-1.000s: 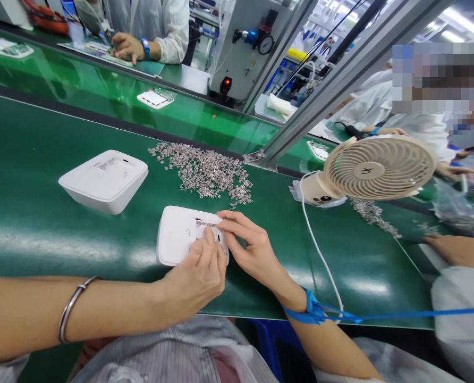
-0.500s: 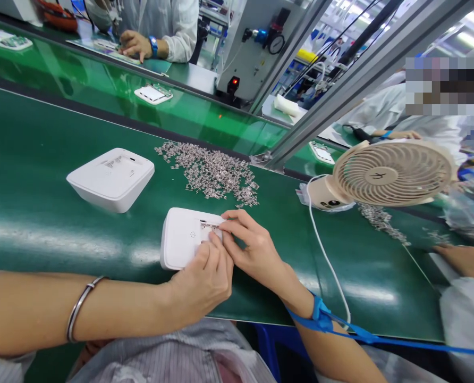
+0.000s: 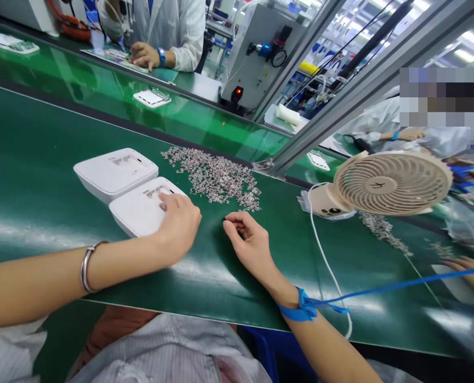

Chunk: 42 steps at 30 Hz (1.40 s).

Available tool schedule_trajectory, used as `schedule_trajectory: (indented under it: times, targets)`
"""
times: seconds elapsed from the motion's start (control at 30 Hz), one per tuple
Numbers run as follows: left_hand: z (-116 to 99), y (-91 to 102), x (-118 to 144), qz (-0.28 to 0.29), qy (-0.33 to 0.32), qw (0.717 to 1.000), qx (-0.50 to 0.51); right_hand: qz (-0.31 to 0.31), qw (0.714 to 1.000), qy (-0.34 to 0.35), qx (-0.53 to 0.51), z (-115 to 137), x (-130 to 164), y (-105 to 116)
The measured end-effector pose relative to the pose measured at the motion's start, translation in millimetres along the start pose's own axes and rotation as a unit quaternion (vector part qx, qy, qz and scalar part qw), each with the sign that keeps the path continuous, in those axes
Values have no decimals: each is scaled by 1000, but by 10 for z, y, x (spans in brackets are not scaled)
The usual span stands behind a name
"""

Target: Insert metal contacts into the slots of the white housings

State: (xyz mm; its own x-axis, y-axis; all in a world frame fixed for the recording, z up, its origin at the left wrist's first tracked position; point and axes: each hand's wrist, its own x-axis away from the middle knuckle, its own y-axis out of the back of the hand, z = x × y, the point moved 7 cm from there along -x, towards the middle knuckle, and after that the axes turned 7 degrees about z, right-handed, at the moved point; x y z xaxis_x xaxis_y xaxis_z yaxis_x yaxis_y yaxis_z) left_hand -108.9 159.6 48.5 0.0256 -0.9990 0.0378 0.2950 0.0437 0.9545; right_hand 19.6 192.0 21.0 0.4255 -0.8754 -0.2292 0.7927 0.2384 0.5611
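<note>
On green belt, my left hand (image 3: 179,221) presses the light, rigid white housing (image 3: 141,210); right hand (image 3: 247,242) loosely curled, holding nothing; I grip housing edges.

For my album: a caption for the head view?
Left hand on a white case, right hand near metal clips.

Left hand (image 3: 178,222) flat, palm down, fingers (image 3: 166,201) extended; right hand (image 3: 248,242) loosely curled, palm down.

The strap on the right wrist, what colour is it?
Blue. The strap shows best in the head view.
</note>
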Motion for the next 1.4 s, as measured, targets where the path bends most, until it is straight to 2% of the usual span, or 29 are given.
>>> schedule_trajectory:
  times: [0.1, 0.23, 0.3, 0.37, 0.47, 0.57, 0.77, 0.83, 1.03, 1.13, 1.27, 1.4]
  targets:
    - [360, -62, -341, 19, 42, 998, 47, -10, 999, 22, 21, 36, -2, 21]
    - [1028, -244, -652, 32, 127, 987, 87, -19, 999, 32, 35, 42, -2, 34]
    - [1359, -292, -666, 15, 150, 983, 104, -15, 998, 36, 39, 38, -3, 22]
    - [1613, -293, -605, -24, 146, 981, 126, -10, 998, 45, 46, 42, -4, 7]
    - [1843, -288, -490, -92, 160, 971, 154, -2, 996, 62, 63, 63, -4, -15]
    - [1750, -302, -519, -153, 141, 964, 168, 10, 994, 83, 73, 95, -2, -37]
    - [991, -343, -741, -205, 35, 962, 178, 19, 990, 105, 89, 134, 2, -79]
    - [829, -333, -754, -219, 12, 958, 184, 20, 990, 108, 89, 137, 1, -95]
    - [765, -331, -793, -196, -9, 962, 189, 30, 988, 108, 102, 137, -11, -141]
    - [775, -301, -771, -213, -15, 960, 181, 23, 990, 108, 90, 141, -15, -132]
    - [718, -186, -638, -313, -17, 944, 102, 11, 994, 100, 46, 137, -26, -94]
    - [457, -41, -361, -413, -38, 910, 12, 28, 998, 37, -53, 52, -71, -89]
